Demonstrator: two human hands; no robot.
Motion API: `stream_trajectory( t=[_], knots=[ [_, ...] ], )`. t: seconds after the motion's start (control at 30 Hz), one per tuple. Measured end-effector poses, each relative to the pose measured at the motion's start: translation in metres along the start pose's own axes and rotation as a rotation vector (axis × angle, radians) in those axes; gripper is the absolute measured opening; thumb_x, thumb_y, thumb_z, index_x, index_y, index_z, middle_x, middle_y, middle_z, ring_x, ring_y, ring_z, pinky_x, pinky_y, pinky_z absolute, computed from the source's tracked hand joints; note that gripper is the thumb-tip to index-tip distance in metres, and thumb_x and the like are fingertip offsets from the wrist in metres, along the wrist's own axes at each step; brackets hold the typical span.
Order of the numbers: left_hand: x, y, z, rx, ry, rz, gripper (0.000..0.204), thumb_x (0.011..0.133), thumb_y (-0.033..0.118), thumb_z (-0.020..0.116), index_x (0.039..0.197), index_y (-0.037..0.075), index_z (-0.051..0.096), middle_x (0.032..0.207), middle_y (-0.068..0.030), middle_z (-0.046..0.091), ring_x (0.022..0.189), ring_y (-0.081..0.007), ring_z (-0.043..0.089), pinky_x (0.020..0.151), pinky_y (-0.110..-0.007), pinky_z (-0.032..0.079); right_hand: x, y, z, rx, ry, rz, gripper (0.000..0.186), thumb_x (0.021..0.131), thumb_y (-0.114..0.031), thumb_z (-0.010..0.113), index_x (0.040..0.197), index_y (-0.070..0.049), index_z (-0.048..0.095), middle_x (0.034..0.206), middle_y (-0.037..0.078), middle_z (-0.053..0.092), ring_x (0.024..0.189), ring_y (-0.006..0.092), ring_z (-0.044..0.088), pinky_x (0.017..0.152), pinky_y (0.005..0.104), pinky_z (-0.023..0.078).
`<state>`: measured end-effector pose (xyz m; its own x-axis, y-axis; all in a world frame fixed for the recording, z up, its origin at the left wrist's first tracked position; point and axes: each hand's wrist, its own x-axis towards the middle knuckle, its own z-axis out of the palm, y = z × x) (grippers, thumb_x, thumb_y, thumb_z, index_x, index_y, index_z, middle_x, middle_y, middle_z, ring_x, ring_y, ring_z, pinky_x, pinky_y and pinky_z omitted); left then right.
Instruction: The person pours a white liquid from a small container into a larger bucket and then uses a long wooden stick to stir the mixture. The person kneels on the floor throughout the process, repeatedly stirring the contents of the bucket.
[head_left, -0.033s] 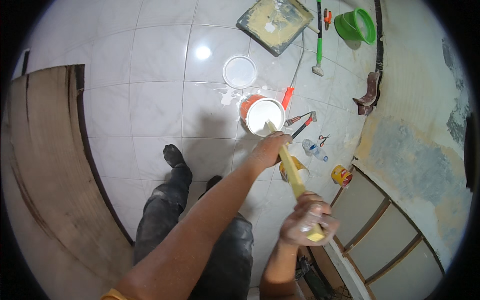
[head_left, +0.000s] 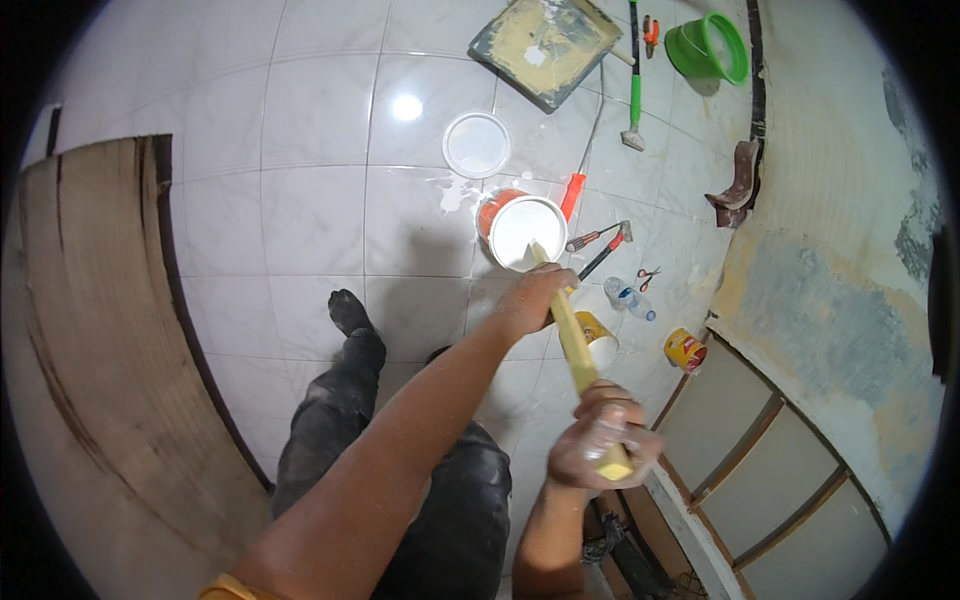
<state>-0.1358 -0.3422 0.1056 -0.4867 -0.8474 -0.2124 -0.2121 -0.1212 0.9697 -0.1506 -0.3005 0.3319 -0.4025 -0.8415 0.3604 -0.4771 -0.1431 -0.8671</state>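
Both my hands grip one pale yellow wooden stick [head_left: 573, 345], which slants down into an orange bucket [head_left: 490, 212] of white paint [head_left: 518, 225]. My left hand [head_left: 535, 298] is wrapped round the stick just above the bucket's rim. Higher up, near the stick's top end, my right hand [head_left: 605, 440] is closed on it, with white smears on its skin. The stick's lower tip is hidden in the white paint. Beside the stick stands a yellow tub [head_left: 600, 345], partly covered by it. A round whitish lid [head_left: 477, 146] lies on the tiles beyond the bucket, near white splashes.
Around the bucket lie a red-handled roller frame [head_left: 573, 197], a hammer [head_left: 605, 252], scissors [head_left: 648, 278] and a plastic bottle [head_left: 629, 298]. Farther off are a paint tray [head_left: 545, 50], a green-handled scraper [head_left: 634, 110] and a green bucket [head_left: 705, 48]. A wooden board [head_left: 90, 330] stands left.
My right hand and the stick's top end have swung slightly left, showing more of the yellow tub. My left hand has shifted slightly left, still on the stick.
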Motion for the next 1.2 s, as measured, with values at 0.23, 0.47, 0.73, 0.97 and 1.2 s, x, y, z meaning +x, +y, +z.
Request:
stream_trajectory(
  t=[0.23,0.47,0.73,0.97,1.2],
  knots=[
    [-0.02,0.009,0.006,0.166,-0.114,-0.098,0.041,0.077,0.007,0.078,0.116,0.01,0.066,0.12,-0.0126,0.067,0.117,-0.0362,0.064,0.097,-0.044,0.053,0.013,-0.026,-0.069,-0.057,-0.1,0.326,0.02,0.099,-0.015,0.071,0.104,-0.002,0.056,0.095,0.015,0.064,0.09,0.0257,0.065,0.081,0.0404,0.056],
    [-0.025,0.038,0.002,0.529,-0.298,-0.213,0.035,0.089,0.023,0.07,0.122,0.013,0.064,0.13,-0.018,0.061,0.123,-0.0411,0.06,0.099,-0.048,0.053,0.046,-0.063,-0.154,0.079,-0.561,1.126,0.049,0.085,-0.019,0.084,0.125,-0.003,0.059,0.136,0.025,0.059,0.122,0.0448,0.063,0.107,0.0487,0.049],
    [-0.015,0.031,0.005,0.864,-0.616,-0.021,0.031,0.095,0.03,0.067,0.119,0.013,0.073,0.134,-0.0116,0.062,0.143,-0.0306,0.049,0.116,-0.051,0.039,-0.031,-0.029,-0.152,-0.314,-0.656,1.172,0.057,0.099,-0.016,0.064,0.152,-0.003,0.049,0.13,0.031,0.065,0.114,0.0503,0.065,0.097,0.0487,0.052],
    [0.0,0.011,0.019,0.708,-0.468,0.072,0.033,0.095,0.038,0.069,0.111,0.01,0.074,0.134,-0.011,0.063,0.143,-0.0312,0.048,0.118,-0.05,0.038,0.0,-0.049,-0.112,-0.571,-0.741,1.372,0.063,0.099,-0.018,0.063,0.159,-0.009,0.045,0.104,0.03,0.072,0.092,0.0449,0.071,0.084,0.0504,0.055],
    [-0.007,0.027,0.024,0.567,-0.527,0.039,0.025,0.089,0.029,0.072,0.105,0.009,0.075,0.124,-0.0096,0.066,0.133,-0.0298,0.056,0.105,-0.044,0.048,0.062,-0.064,-0.105,-0.556,-0.816,1.601,0.062,0.1,-0.02,0.062,0.158,-0.006,0.045,0.1,0.032,0.072,0.094,0.046,0.072,0.087,0.0492,0.055]
  ],
)
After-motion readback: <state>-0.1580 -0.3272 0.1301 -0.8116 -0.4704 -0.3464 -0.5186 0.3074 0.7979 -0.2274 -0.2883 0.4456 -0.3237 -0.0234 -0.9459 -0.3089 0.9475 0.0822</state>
